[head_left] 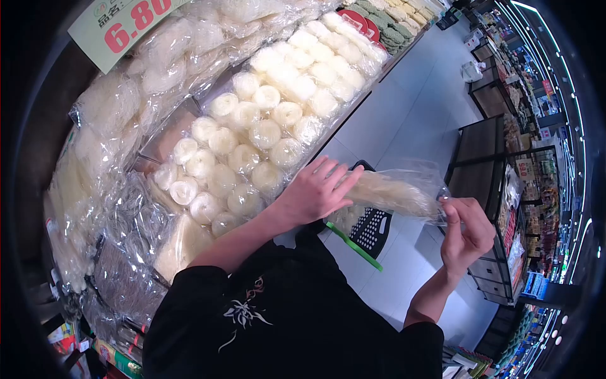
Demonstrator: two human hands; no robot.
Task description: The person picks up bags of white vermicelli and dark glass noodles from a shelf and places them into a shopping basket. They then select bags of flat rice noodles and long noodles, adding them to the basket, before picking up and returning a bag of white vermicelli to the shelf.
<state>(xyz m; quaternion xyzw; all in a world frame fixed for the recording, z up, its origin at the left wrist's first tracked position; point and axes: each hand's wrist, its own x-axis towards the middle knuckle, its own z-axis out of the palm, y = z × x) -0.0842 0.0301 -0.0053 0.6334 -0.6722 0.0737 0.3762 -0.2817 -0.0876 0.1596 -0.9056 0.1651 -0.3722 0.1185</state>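
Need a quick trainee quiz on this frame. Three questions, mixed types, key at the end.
1. Multiple choice: what does the right hand pinch?
a) a black sleeve
b) the end of a clear bag
c) a green strip

2. True or false: the large digits on the price sign are red.

3. Short answer: which hand is nearer the packed white rounds?

Key: 1. b; 2. true; 3. the left hand.

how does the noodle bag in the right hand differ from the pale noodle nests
The noodle bag is elongated; the noodle nests are round. The noodle bag is in the right hand; the noodle nests lie packed together. The noodle bag looks tanner than the whitish noodle nests. Both show clear plastic.
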